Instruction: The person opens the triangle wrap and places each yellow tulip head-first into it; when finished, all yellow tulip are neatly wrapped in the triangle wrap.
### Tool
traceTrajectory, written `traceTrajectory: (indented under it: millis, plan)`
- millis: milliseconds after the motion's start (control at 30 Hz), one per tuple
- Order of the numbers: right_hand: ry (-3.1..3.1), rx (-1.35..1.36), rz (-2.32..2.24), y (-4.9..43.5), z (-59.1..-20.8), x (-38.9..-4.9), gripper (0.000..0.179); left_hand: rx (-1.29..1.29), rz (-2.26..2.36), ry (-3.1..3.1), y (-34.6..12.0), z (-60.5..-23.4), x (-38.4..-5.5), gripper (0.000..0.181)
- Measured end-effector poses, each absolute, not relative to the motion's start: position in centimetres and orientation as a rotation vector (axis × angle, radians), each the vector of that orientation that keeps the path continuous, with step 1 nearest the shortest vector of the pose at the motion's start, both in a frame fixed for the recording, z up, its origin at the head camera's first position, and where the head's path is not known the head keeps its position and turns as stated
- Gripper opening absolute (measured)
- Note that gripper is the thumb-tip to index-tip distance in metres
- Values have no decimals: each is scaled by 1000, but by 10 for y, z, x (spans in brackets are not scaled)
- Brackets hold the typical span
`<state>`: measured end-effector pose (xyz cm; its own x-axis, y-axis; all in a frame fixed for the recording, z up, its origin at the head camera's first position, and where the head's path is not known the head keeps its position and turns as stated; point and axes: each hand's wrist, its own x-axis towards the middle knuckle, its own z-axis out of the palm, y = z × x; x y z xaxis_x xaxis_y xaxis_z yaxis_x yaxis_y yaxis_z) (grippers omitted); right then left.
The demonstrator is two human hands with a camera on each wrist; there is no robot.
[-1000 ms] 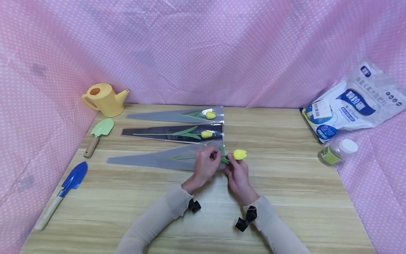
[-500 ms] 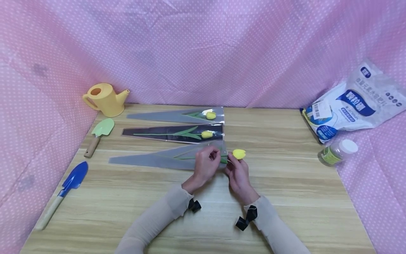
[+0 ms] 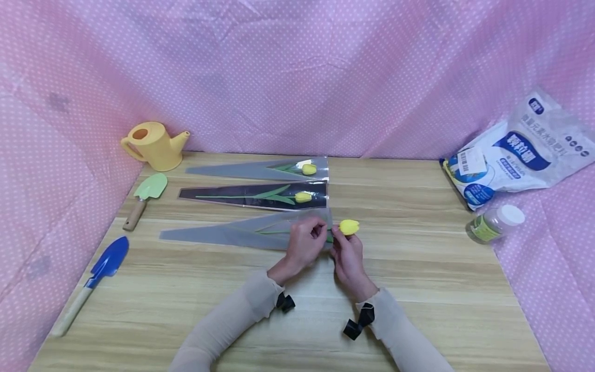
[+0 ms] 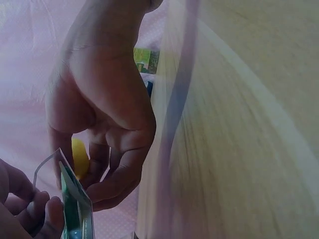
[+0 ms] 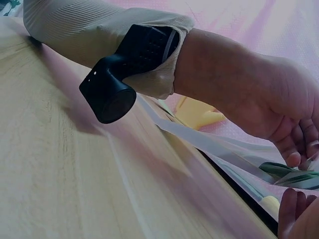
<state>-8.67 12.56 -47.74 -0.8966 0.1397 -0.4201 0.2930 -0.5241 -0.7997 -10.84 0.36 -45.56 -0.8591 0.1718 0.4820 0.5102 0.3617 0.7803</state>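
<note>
A yellow tulip (image 3: 348, 227) lies partly inside a translucent, tapered flower sleeve (image 3: 209, 235), its bloom sticking out past the wide end. My right hand (image 3: 349, 261) holds the tulip by the stem just below the bloom. My left hand (image 3: 307, 242) pinches the sleeve near its wide end. In the left wrist view the sleeve's mouth (image 4: 77, 194) gapes between both hands, with green leaves inside. Behind it lie two more tulips in sleeves: one in a dark sleeve (image 3: 223, 194), one in a clear grey sleeve (image 3: 228, 169).
At the left are a yellow watering can (image 3: 160, 150), a green trowel (image 3: 151, 187) and a blue trowel (image 3: 110, 258). A white fertiliser bag (image 3: 516, 150) and a white-capped jar (image 3: 495, 222) stand at the right. Pink dotted cloth (image 3: 325, 77) hangs around the wooden table (image 3: 441, 289).
The front sleeve has shifted slightly right, and the tulip's bloom slightly left, nearer the sleeve's mouth. My left hand has edged right. The other things stay put.
</note>
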Motion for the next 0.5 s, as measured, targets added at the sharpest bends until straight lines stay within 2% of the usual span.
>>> traceTrajectory:
  millis: [167, 333, 500]
  plan:
    - [1453, 727, -2614, 130, -476, -89, 15, -648, -1463, -2337, 2, -454, -112, 7]
    - [1365, 768, -2688, 141, -472, -93, 35, -721, -1410, -2373, -12, -446, -119, 16]
    - [1312, 747, -2739, 149, -469, -95, 36, -793, -1218, -2457, -38, -440, -131, 35]
